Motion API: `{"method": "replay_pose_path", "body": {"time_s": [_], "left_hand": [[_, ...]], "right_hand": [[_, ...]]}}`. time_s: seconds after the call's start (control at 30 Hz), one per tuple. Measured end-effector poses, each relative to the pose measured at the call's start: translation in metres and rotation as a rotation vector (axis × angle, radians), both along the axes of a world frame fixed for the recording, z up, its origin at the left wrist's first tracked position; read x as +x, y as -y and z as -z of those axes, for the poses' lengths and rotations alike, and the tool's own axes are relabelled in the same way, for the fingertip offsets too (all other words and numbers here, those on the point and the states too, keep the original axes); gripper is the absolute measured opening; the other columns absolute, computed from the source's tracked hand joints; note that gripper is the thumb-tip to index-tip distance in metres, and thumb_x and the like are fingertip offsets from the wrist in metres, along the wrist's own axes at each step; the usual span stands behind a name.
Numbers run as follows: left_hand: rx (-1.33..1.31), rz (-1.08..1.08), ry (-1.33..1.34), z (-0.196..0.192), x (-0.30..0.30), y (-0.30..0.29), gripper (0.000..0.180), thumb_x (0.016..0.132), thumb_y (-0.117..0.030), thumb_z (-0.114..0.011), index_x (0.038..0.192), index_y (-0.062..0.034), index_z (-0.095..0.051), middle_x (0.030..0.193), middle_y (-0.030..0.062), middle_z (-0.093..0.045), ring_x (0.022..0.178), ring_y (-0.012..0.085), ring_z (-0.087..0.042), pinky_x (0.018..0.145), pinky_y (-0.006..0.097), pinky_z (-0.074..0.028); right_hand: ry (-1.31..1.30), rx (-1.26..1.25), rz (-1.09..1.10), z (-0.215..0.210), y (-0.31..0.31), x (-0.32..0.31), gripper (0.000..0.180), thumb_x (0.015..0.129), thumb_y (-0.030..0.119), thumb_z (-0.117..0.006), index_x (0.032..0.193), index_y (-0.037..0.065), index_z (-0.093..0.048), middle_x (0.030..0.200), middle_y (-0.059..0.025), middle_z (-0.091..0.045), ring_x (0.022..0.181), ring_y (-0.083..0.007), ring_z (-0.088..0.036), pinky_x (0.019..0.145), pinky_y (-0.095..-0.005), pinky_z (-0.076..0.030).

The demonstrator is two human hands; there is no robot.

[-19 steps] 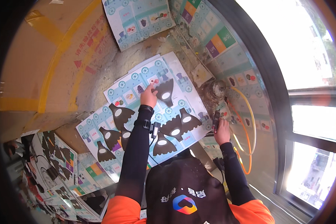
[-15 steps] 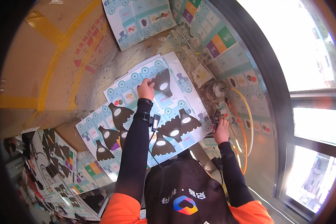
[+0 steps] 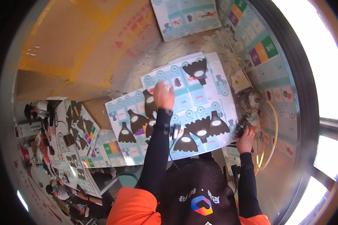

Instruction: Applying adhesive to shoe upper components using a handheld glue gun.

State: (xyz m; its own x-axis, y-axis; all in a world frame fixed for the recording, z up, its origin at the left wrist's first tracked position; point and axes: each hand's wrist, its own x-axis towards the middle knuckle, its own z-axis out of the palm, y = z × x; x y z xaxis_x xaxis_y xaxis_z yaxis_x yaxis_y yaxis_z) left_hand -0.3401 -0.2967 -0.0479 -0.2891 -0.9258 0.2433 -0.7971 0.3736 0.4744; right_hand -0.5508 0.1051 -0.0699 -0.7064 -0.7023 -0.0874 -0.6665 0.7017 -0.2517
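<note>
On the left of the patterned board [image 3: 191,108], a dark scallop-edged piece [image 3: 126,135] lies well apart from the fingers, with more like it overlapping beside it. One tall dark piece [image 3: 148,107] sits just left of the left hand [image 3: 164,96], which blurs over the board; I can't tell whether those fingers hold anything. Farther off to the right, another dark piece [image 3: 197,70] lies clear of the fingertips. Nearer, three more overlap [image 3: 201,132]. At far right, the right hand [image 3: 246,138] touches a black tool [image 3: 241,127], its grip unclear from here.
</note>
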Motion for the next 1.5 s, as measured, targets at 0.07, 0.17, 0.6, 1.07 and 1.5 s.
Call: {"method": "replay_pose_path", "body": {"time_s": [0.07, 0.17, 0.6, 1.07, 1.5], "left_hand": [[0.112, -0.261, 0.23, -0.002, 0.072, -0.026, 0.051, 0.076, -0.023, -0.083, 0.115, -0.0011, -0.06, 0.111, 0.0175, -0.067, 0.111, 0.037, -0.06, 0.097, 0.048, -0.046], [0.324, -0.471, 0.447, -0.009, 0.124, -0.032, 0.062, 0.075, -0.026, -0.085, 0.119, 0.0044, -0.053, 0.114, 0.0236, -0.066, 0.112, 0.0392, -0.061, 0.097, 0.047, -0.048], [0.826, -0.158, -0.482, 0.02, 0.082, 0.019, 0.022, 0.097, -0.011, -0.063, 0.11, 0.0068, -0.061, 0.079, 0.0125, -0.071, 0.061, 0.0208, -0.073, 0.047, 0.028, -0.053], [0.434, -0.585, 0.515, -0.014, 0.192, -0.01, 0.058, 0.076, -0.036, -0.083, 0.113, 0.0021, -0.059, 0.107, 0.0187, -0.07, 0.102, 0.039, -0.067, 0.089, 0.045, -0.055], [0.286, -0.507, 0.199, 0.002, 0.254, -0.024, 0.025, 0.095, -0.019, -0.061, 0.114, -0.003, -0.064, 0.104, 0.0242, -0.07, 0.095, 0.0424, -0.067, 0.08, 0.052, -0.052]], "right_hand": [[0.028, -0.048, -0.004, -0.013, 0.004, 0.007, 0.068, 0.072, -0.005, -0.059, 0.138, -0.006, -0.043, 0.137, -0.0245, -0.044, 0.131, -0.0444, -0.04, 0.112, -0.0506, -0.035], [0.087, -0.103, 0.01, -0.036, -0.002, 0.018, 0.066, 0.07, -0.008, -0.055, 0.136, -0.005, -0.045, 0.137, -0.0235, -0.044, 0.13, -0.0449, -0.04, 0.111, -0.0512, -0.035], [0.189, -0.124, -0.033, -0.083, -0.018, 0.033, 0.045, 0.072, -0.007, -0.058, 0.117, 0.0, -0.056, 0.125, -0.0206, -0.052, 0.12, -0.0425, -0.048, 0.103, -0.0494, -0.042], [0.317, 0.005, 0.101, -0.069, -0.106, 0.037, 0.039, 0.074, -0.006, -0.061, 0.112, 0.002, -0.058, 0.123, -0.0205, -0.055, 0.12, -0.0409, -0.05, 0.104, -0.0476, -0.042], [0.355, -0.017, -0.014, -0.063, -0.068, 0.045, 0.033, 0.076, 0.0, -0.063, 0.109, 0.003, -0.064, 0.115, -0.0196, -0.059, 0.116, -0.0409, -0.052, 0.102, -0.0479, -0.043]]}}
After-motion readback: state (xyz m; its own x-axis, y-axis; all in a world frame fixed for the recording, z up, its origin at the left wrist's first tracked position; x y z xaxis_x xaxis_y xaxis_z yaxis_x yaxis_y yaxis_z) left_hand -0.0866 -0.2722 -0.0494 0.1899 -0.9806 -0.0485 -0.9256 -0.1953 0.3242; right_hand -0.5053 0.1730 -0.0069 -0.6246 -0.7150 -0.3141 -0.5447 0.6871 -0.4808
